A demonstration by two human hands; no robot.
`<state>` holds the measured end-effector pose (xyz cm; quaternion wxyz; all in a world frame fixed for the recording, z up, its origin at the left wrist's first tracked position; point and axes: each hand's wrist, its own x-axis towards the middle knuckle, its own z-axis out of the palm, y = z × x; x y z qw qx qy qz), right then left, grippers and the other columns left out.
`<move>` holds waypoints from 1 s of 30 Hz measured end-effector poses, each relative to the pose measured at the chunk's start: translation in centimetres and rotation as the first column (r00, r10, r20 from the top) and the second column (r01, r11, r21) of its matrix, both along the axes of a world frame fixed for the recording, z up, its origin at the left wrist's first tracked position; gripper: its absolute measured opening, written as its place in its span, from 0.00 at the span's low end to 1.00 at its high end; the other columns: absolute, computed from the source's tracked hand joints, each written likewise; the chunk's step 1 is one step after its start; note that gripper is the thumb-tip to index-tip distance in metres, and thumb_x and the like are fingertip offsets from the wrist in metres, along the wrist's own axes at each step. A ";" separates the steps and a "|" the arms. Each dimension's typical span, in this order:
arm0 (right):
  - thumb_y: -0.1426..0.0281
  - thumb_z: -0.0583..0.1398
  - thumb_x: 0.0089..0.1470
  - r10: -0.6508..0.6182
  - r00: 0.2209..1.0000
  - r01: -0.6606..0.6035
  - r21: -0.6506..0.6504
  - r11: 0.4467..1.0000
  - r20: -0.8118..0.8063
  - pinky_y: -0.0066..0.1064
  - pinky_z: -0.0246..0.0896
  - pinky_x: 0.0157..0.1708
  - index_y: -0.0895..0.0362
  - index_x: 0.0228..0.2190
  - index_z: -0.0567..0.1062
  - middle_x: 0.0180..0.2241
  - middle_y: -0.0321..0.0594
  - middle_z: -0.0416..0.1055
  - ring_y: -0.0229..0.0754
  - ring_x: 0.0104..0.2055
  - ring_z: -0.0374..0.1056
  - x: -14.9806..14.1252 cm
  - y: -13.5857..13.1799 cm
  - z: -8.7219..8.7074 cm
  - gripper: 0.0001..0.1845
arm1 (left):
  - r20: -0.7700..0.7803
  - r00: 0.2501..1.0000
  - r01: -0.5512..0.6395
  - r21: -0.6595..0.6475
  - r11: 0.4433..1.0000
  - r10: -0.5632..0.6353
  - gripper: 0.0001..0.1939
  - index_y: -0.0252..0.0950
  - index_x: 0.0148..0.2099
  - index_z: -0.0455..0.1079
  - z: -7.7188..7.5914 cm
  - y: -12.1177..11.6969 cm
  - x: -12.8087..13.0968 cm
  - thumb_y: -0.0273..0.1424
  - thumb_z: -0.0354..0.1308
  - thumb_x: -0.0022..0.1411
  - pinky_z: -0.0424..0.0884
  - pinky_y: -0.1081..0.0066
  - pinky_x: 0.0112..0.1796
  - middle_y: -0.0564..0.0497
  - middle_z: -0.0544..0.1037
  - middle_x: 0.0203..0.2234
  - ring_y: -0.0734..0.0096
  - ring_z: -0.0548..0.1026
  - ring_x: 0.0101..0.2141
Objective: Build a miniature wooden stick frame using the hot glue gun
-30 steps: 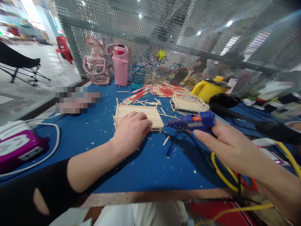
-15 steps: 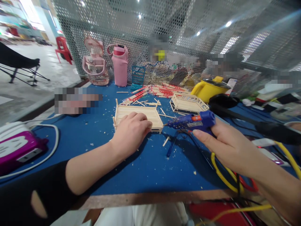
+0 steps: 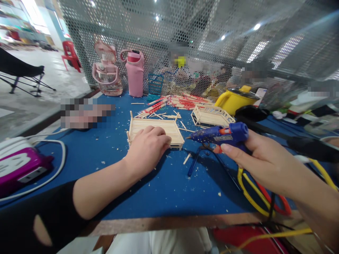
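Note:
My left hand (image 3: 148, 145) lies over a small platform built of thin wooden sticks (image 3: 156, 123), its fingers curled on the front right side. Short posts rise at the platform's corners. In my right hand (image 3: 261, 158) is a blue hot glue gun (image 3: 215, 136), gripped by its handle with the thumb near the orange trigger. Its nozzle points left, just right of the platform's front corner and apart from it. Below the nozzle lies a loose stick piece (image 3: 187, 158). My left fingertips are partly hidden.
Behind sits a second stick model (image 3: 212, 117), beside red-wrapped stick bundles (image 3: 185, 101). A yellow pot (image 3: 235, 100) stands at the back right. Two pink bottles, one a tumbler (image 3: 135, 74), stand against the mesh. Left is a purple power strip (image 3: 23, 169); yellow cables (image 3: 245, 194) hang right.
The glue gun and my right hand have shifted slightly right, drawing the nozzle off the platform's corner. My left hand has stayed in place.

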<state>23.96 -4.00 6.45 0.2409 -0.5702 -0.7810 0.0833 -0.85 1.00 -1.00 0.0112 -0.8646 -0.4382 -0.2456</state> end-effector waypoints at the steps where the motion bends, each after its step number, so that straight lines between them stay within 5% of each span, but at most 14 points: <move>1: 0.53 0.55 0.54 -0.005 1.000 0.005 0.003 1.000 0.002 0.44 0.63 0.49 0.50 0.45 0.73 0.46 0.38 0.75 0.50 0.46 0.70 0.0 0.0 0.0 0.21 | -0.001 1.000 -0.001 0.001 1.000 0.001 0.12 0.38 0.40 0.76 0.0 0.0 0.0 0.32 0.50 0.66 0.66 0.61 0.43 0.47 0.76 0.38 0.61 0.70 0.40; 12: 0.52 0.53 0.54 -0.067 0.989 0.069 -0.008 0.998 0.130 0.40 0.64 0.31 0.55 0.34 0.72 0.28 0.41 0.74 0.48 0.30 0.68 -0.3 0.1 0.2 0.20 | 0.012 1.000 0.004 0.029 1.000 -0.005 0.11 0.38 0.40 0.76 -0.3 0.1 0.0 0.32 0.51 0.65 0.67 0.60 0.43 0.47 0.76 0.37 0.61 0.71 0.40; 24: 0.53 0.52 0.56 -0.026 0.993 0.026 0.008 1.000 0.118 0.47 0.65 0.45 0.52 0.46 0.70 0.46 0.44 0.73 0.56 0.49 0.68 0.0 0.3 -0.6 0.22 | 0.026 1.000 0.008 0.043 0.999 -0.009 0.10 0.37 0.40 0.76 -0.3 0.2 0.0 0.31 0.52 0.64 0.68 0.60 0.42 0.47 0.76 0.36 0.62 0.70 0.39; 30: 0.54 0.52 0.57 -0.022 0.993 0.021 0.004 1.000 0.114 0.49 0.58 0.54 0.52 0.46 0.70 0.45 0.43 0.73 0.55 0.52 0.67 0.0 0.3 -0.6 0.20 | 0.022 1.000 0.011 0.034 0.999 -0.012 0.11 0.38 0.40 0.76 -0.3 0.2 0.0 0.31 0.52 0.65 0.68 0.60 0.42 0.47 0.76 0.37 0.62 0.70 0.39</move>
